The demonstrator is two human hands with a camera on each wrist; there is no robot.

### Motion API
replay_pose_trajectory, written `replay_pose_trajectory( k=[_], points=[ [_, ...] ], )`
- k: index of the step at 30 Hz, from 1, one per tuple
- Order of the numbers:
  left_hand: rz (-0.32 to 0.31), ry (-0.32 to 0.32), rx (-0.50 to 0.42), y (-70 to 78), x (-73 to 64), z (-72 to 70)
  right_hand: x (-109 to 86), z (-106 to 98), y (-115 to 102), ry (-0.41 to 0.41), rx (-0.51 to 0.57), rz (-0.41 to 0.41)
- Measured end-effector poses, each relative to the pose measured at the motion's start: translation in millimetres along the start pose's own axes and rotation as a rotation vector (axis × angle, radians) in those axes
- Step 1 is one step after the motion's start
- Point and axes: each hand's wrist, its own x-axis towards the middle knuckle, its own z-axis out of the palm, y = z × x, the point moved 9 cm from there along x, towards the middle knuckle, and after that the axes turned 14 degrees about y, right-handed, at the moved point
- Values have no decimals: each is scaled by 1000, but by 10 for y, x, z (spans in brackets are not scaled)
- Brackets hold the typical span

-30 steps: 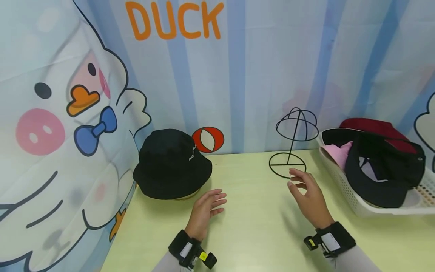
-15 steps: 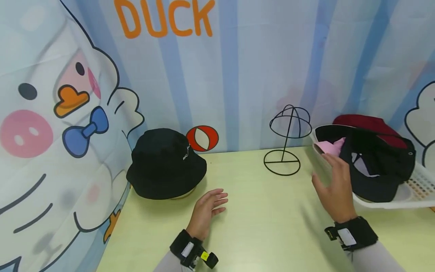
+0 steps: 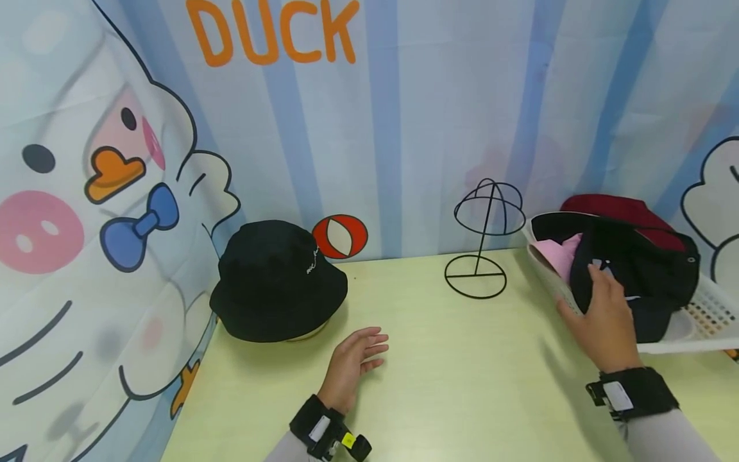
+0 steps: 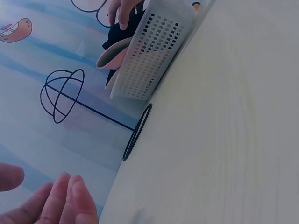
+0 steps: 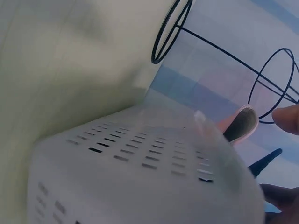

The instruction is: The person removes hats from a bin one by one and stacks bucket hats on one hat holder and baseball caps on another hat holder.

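Note:
My right hand (image 3: 605, 321) is over the near side of a white perforated basket (image 3: 713, 301), its fingertips at a black cap (image 3: 664, 269) lying in it. The fingers look spread rather than curled round the cap; whether they touch it is hard to tell. Beside the cap, a pink hat (image 3: 557, 254) pokes out, and a dark red hat (image 3: 618, 208) sits behind. My left hand (image 3: 349, 369) hovers above the table with loosely bent fingers, holding nothing. Nearest to it is a black bucket hat (image 3: 277, 282) with small white lettering, resting on a mostly hidden support.
Between the bucket hat and the basket, a bare black wire hat stand (image 3: 483, 234) stands at the back of the pale yellow table (image 3: 439, 372). Behind everything hangs a blue-striped cloth (image 3: 450, 115) with a duck print.
My right hand has moved right, from in front of the wire stand to the black cap in the basket. The left hand has stayed nearly still. The head view has shifted slightly right.

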Motion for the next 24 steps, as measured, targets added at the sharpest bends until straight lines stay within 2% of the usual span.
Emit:
replay_pose_trajectory(
  k=[3,7,17,24],
  points=[
    [-2,-6,9,-11,-13,8,-9,43,79,-56,-34,25],
    [-9,-8,7,-16,-26,16,-20,75,117,-72,-44,34],
    [-31,-8,-13,-47,-29,52,-25,61,99,-35,-27,22],
    [-42,-7,-27,-64,-31,77,-29,-38,88,35,7,64]
  ],
)
